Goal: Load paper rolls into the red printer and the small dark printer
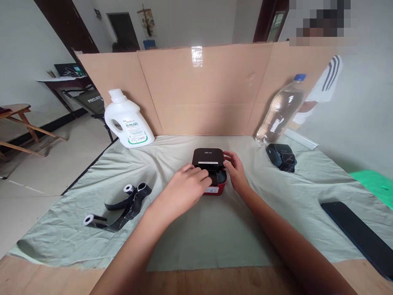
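Note:
A small red and black label printer (209,155) stands at the middle of the cloth, its black lid raised and tilted back. My left hand (192,184) reaches over its front left, fingers curled down at the opening. What those fingertips pinch inside, if anything, is hidden. Against the printer's right side, my right hand (236,170) grips the body and lid edge with thumb and fingers. To the left lies a loose black ribbon (127,211) wound between several small white-cored rolls.
A white detergent bottle (130,123) and a clear water bottle (282,110) lean near the cardboard screen (199,90). Right of me are a black wrapped object (281,157) and a dark phone (357,233). A person (327,82) stands behind the screen at right.

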The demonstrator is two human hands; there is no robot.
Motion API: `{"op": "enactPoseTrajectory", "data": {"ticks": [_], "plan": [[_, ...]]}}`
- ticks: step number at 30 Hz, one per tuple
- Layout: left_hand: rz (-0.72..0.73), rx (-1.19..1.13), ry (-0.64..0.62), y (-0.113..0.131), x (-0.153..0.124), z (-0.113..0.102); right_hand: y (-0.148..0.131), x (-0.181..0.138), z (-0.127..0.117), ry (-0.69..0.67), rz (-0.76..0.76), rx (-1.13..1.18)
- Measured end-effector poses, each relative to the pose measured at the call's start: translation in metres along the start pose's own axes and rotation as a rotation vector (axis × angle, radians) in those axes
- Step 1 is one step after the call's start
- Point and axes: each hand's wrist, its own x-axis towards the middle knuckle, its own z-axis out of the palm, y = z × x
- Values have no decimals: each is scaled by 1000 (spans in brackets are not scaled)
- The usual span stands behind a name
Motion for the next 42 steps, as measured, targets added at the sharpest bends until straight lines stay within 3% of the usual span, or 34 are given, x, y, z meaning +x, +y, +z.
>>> {"op": "enactPoseTrajectory", "data": {"ticks": [7, 10, 12, 16, 19, 22, 25, 32, 42], "plan": [[21, -21, 6, -3, -1, 6, 8, -2, 3, -45, -86, -50], [-7, -176, 81, -14, -2, 18, 11, -6, 7, -55, -109, 3], [-136, -375, 203, -26, -2, 35, 12, -7, 9, -56, -107, 43], [-590, -1010, 446, -49, -4, 87, 14, -6, 9, -73, -61, 74], [-864, -1443, 422, -53, -5, 118, 18, -4, 7, -122, -1, 139], [-949, -1647, 359, -49, -4, 129, 23, -2, 4, -163, 36, 206], [-944, -1733, 340, -46, -2, 125, 26, 0, 2, -179, 62, 254], [-1043, -1693, 290, -40, 1, 119, 31, 4, 3, -160, 72, 381], [-1093, -1685, 305, -38, 4, 116, 41, 2, 4, -141, -14, 332]]}}
